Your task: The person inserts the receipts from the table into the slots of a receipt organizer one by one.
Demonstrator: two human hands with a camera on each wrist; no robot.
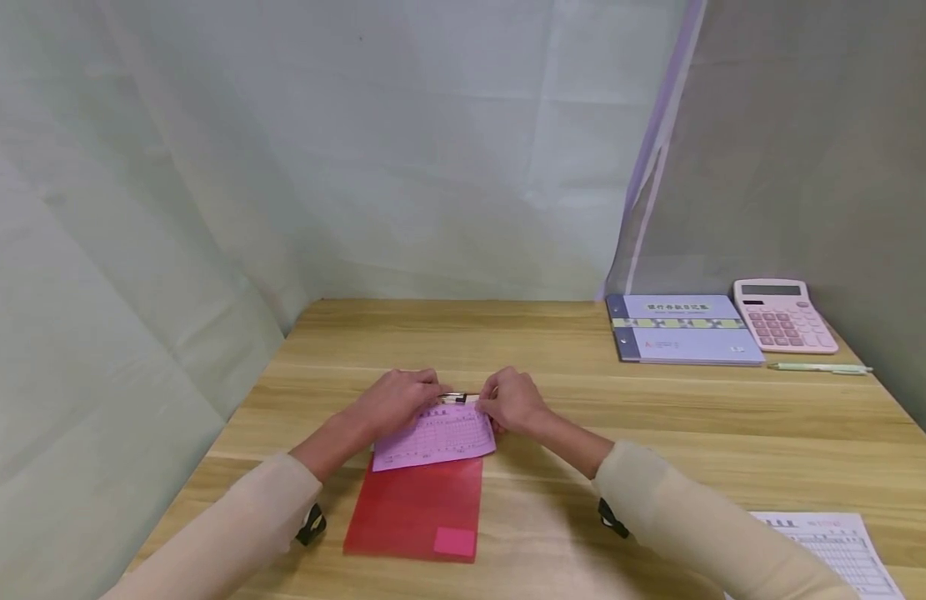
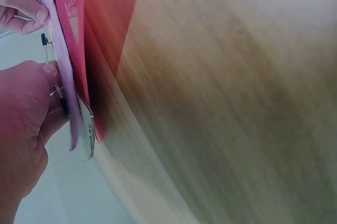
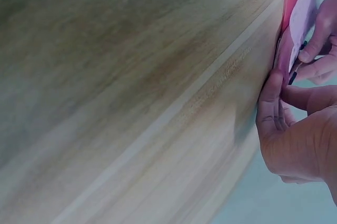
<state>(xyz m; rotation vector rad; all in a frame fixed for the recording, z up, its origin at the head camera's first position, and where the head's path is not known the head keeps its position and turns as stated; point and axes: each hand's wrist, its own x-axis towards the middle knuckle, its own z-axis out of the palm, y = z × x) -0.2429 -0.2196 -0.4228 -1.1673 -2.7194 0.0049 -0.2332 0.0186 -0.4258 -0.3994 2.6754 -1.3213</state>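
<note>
A pink printed form lies over the upper part of a red folder, slightly tilted. At the folder's top edge is a metal clip with black ends, partly covered by fingers. My left hand grips this clip at the top left; in the left wrist view the thumb presses its thin rod. My right hand pinches the form's upper right corner between thumb and fingers. The right wrist view shows those fingertips at the corner, close against the folder.
At the back right lie a blue-grey account book, a pink calculator and a pale green pen. A white printed form is on the wooden table at front right, partly under my right sleeve. Pale curtains hang behind.
</note>
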